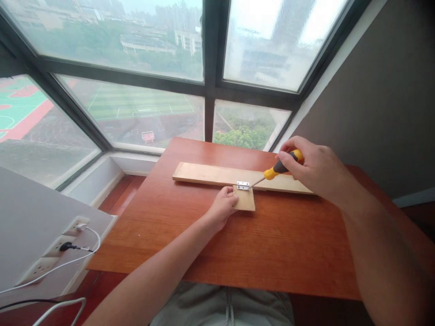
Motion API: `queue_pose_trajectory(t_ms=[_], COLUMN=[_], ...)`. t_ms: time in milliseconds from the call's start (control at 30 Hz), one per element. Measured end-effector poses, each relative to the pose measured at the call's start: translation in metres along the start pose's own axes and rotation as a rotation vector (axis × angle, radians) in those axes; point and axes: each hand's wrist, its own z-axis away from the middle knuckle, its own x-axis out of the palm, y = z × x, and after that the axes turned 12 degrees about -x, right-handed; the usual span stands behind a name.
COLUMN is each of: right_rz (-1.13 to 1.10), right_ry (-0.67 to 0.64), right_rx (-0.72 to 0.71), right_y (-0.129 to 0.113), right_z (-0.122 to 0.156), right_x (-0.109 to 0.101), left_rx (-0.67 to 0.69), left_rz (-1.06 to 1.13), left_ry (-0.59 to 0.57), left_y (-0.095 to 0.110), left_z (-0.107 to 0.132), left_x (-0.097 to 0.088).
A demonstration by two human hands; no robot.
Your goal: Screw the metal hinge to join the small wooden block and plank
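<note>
Red-brown table (204, 244) w/ long plank (204, 174) & small block (246, 201).

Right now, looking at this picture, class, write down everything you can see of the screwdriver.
The screwdriver has a chunky yellow handle with a black band, plastic by its look, and a thin bare metal shaft. It slants down to the left, its tip at the right end of the small silvery hinge. The right hand wraps the handle's upper end, hiding part of it. The tip's shape is too small to tell.
</note>
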Motion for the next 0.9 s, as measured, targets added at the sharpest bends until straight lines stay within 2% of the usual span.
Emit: queue_pose_trajectory(t_ms=[200, 400, 633, 833, 900], right_rz=[-0.101, 0.082, -0.031, 0.105, 0.098], right_ry=[-0.005, 0.006, -0.029, -0.017, -0.013], right_rx=[-0.105, 0.025, -0.100, 0.024, 0.010], right_y=[0.0044, -0.0014, -0.0019, 0.0010, 0.0011], right_z=[0.0038, -0.0015, 0.0022, -0.0006, -0.0005], right_x=[-0.0012, 0.0018, -0.0039, -0.0002, 0.0003], left_rx=[-0.003, -0.003, 0.000, -0.005, -0.004], left_rz=[0.003, -0.002, -0.008, -0.006, -0.007], left_ry=[0.004, -0.008, 0.002, 0.013, 0.008], left_y=[0.0002, -0.0003, -0.0002, 0.0013, 0.0014], left_z=[0.0007, 0.0003, 0.0002, 0.0020, 0.0020], left_x=[0.0000, -0.0006, -0.0011, 0.0005, 0.0004])
